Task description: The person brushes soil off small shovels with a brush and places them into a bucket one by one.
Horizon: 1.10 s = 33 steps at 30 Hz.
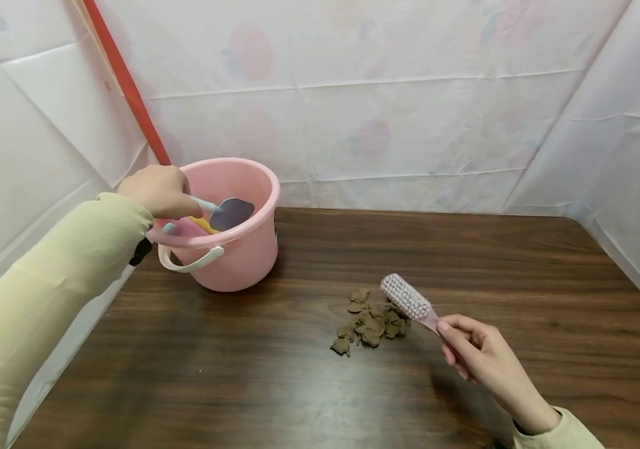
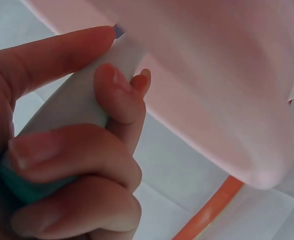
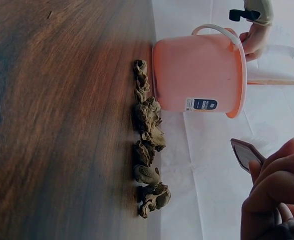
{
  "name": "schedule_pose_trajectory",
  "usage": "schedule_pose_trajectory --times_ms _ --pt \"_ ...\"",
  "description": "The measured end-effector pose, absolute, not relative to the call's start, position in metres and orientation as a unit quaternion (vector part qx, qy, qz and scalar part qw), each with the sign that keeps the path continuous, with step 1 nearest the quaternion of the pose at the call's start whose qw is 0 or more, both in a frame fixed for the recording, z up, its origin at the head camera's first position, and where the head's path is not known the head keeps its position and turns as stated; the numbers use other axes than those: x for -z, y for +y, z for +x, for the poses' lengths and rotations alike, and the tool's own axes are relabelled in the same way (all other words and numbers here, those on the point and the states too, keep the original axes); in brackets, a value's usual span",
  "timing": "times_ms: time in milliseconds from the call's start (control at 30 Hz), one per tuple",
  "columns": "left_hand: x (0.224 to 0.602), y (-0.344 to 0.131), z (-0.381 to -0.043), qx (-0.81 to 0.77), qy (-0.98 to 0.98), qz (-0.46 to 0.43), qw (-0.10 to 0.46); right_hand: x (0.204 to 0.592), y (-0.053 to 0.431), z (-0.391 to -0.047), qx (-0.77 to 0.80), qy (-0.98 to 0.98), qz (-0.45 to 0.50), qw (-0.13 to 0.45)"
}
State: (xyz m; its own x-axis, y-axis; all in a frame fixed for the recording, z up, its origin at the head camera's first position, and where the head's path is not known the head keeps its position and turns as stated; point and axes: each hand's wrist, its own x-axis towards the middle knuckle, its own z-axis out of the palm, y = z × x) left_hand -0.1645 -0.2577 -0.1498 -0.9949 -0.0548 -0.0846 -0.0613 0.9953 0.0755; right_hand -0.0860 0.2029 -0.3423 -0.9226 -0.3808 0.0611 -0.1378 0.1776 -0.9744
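Note:
At the pink bucket (image 1: 244, 262), my left hand (image 1: 157, 192) grips the pale handle (image 2: 61, 107) of a small shovel. Its grey-blue blade (image 1: 232, 214) hangs over the bucket's opening. Curled fingers wrap the handle in the left wrist view, and its teal end shows by the palm. My right hand (image 1: 483, 358) pinches the handle of a pink brush (image 1: 407, 295), bristles facing up. The brush is held above the table beside a loose pile of brown crumpled pieces (image 1: 370, 327). In the right wrist view, only part of the brush shows beyond the fingers.
Pink and yellow items (image 1: 188, 227) lie inside the bucket, partly hidden by its rim. A white carrying handle (image 1: 191, 262) hangs on the bucket's near side. Behind the dark wooden table (image 1: 275, 399) hang pale sheets (image 1: 438, 143). A red strip (image 1: 129, 81) runs down behind the bucket.

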Motion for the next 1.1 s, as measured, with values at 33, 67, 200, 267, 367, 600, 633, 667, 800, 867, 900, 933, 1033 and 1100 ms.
schedule_pose_trajectory --times_ms 33,67,200,267,367,600,633,667,800,867,900,933,1033,1100 --pt "0.151 -0.258 -0.166 -0.039 0.998 -0.030 0.042 0.342 0.202 -0.086 0.617 0.762 -0.171 0.098" --pt "0.152 -0.259 -0.167 -0.040 0.998 -0.030 0.043 0.343 0.202 -0.086 0.617 0.762 -0.171 0.098" --pt "0.156 -0.264 -0.170 -0.045 0.997 -0.034 0.051 0.342 0.200 -0.086 0.615 0.764 -0.167 0.101" --pt "0.156 -0.266 -0.171 -0.045 0.997 -0.036 0.054 0.341 0.199 -0.086 0.615 0.764 -0.167 0.103" --pt "0.157 -0.269 -0.175 -0.041 0.997 -0.038 0.058 0.341 0.198 -0.086 0.616 0.763 -0.167 0.105" --pt "0.165 -0.279 -0.182 -0.050 0.996 -0.036 0.066 0.340 0.195 -0.085 0.613 0.766 -0.164 0.108" --pt "0.167 -0.280 -0.182 -0.056 0.996 -0.034 0.066 0.340 0.195 -0.085 0.612 0.766 -0.164 0.110" --pt "0.168 -0.282 -0.182 -0.061 0.995 -0.032 0.068 0.340 0.195 -0.085 0.612 0.766 -0.164 0.112" --pt "0.173 -0.285 -0.182 -0.077 0.994 -0.020 0.074 0.340 0.194 -0.085 0.614 0.763 -0.166 0.115" --pt "0.174 -0.286 -0.183 -0.082 0.994 -0.014 0.076 0.341 0.193 -0.085 0.615 0.762 -0.168 0.113" --pt "0.174 -0.286 -0.182 -0.083 0.994 -0.013 0.076 0.341 0.193 -0.086 0.615 0.762 -0.168 0.113" --pt "0.175 -0.286 -0.182 -0.089 0.993 -0.015 0.076 0.341 0.193 -0.086 0.615 0.762 -0.168 0.113" --pt "0.176 -0.287 -0.179 -0.094 0.993 -0.014 0.075 0.342 0.192 -0.086 0.613 0.764 -0.165 0.115" --pt "0.178 -0.287 -0.176 -0.094 0.993 -0.018 0.071 0.343 0.191 -0.086 0.612 0.765 -0.164 0.118"
